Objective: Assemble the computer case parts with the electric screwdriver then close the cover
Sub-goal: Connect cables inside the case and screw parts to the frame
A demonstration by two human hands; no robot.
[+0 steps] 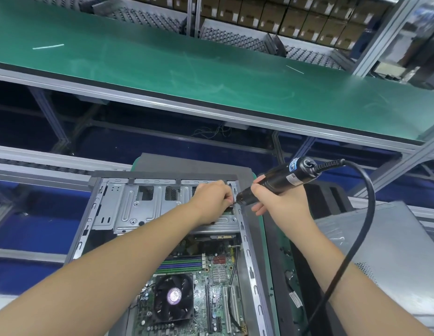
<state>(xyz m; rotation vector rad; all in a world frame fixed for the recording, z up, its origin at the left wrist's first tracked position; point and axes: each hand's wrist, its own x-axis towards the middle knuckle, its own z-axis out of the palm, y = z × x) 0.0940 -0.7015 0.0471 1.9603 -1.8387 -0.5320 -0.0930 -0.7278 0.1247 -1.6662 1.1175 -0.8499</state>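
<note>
A: Item one, location?
B: Open grey sheet-metal computer case [162, 238], lying on its side on the near bench, green motherboard with black round fan [173, 297] facing up. Silver perforated drive cage [138, 204] fills the case's far end.

A: Item two, the tool?
B: Black cylindrical electric screwdriver [276, 183] with black cable [356, 238] looping off its rear. Right hand [279, 202] has its fingers wrapped round the barrel, a full grip.

A: Axis and heading?
B: Long axis runs slantwise: rear end up and to the right, bit end down and to the left, pointing at the far right corner of the case, beside the drive cage.

A: Left hand?
B: Left hand [213, 197] sits over that same corner, fingers curled, fingertips pinched just at the bit tip. Likely a screw held there; too small to tell for certain.

A: Relation governing the next move?
B: Bit tip and left fingertips meet, or very nearly, above the cage's right edge. Right hand lies just right of that spot, left hand just left; both equally near. I judge the screw must be seated on the bit and lined up along that slanted axis before driving.

A: The cover?
B: Grey flat metal panel [380, 251], off to the right, apart from the case. Not yet fitted.
</note>
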